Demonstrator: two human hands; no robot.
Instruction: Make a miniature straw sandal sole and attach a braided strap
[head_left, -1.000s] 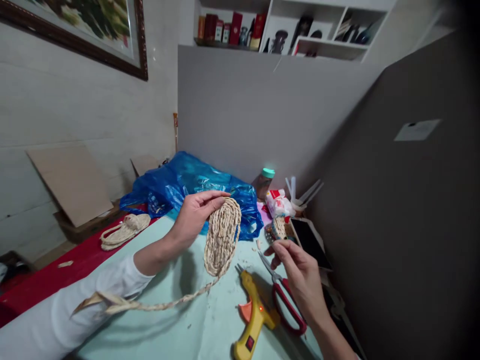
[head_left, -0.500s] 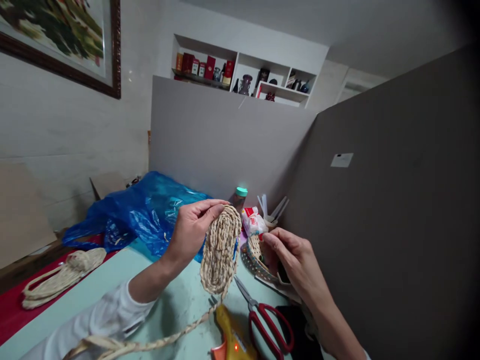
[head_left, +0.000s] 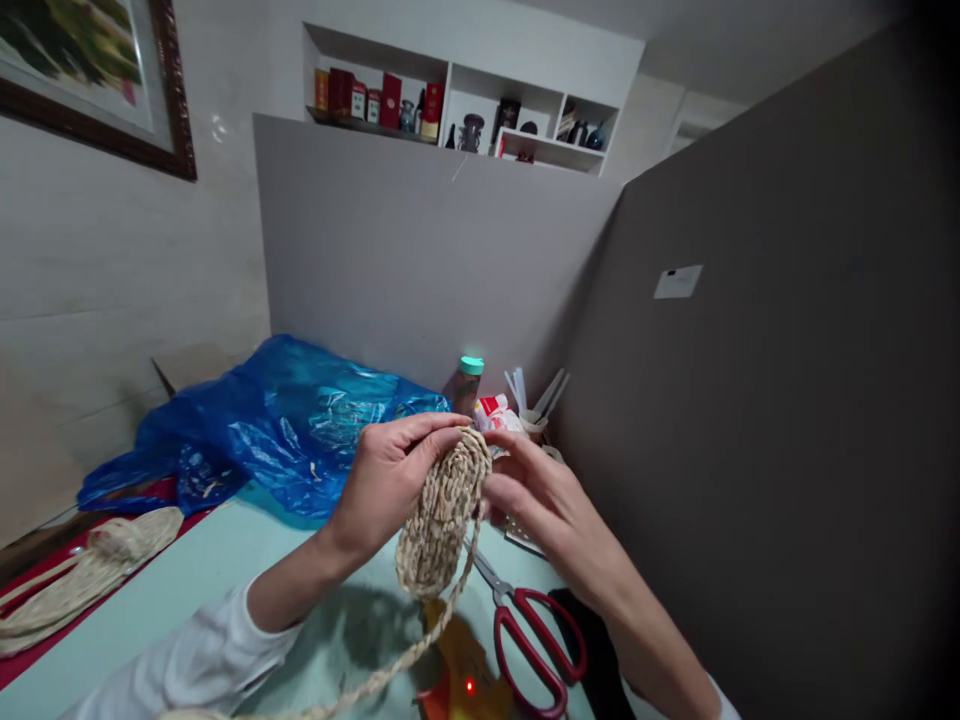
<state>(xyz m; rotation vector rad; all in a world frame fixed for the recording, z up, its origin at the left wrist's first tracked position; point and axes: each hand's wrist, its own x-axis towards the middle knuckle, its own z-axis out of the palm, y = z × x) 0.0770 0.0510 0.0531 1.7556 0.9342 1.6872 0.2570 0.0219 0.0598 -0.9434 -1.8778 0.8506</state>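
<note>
In my left hand (head_left: 390, 475) is a flat oval coil of braided straw (head_left: 442, 520), pinched at its upper left edge between thumb and fingers and held upright above the table. My right hand (head_left: 536, 490) is at the coil's upper right edge, thumb and fingers closing on the straw braid there; its fingertips are partly hidden. From that edge the loose braid (head_left: 409, 655) hangs down and runs toward the lower left. Below the coil lie a yellow glue gun (head_left: 465, 655) with a lit red light and red-handled scissors (head_left: 525, 630), blades pointing away.
Blue plastic sheeting (head_left: 277, 430) is heaped at the back left of the pale green table (head_left: 187, 590). More braided straw (head_left: 120, 560) lies at far left. A jar with a green lid (head_left: 470, 375) and a cup of white sticks (head_left: 534, 418) stand behind. Grey panels (head_left: 435, 250) enclose the back and right.
My right hand has moved left from beside the coil onto its right edge. The loose braid is now drawn up along that edge. The camera view has shifted slightly.
</note>
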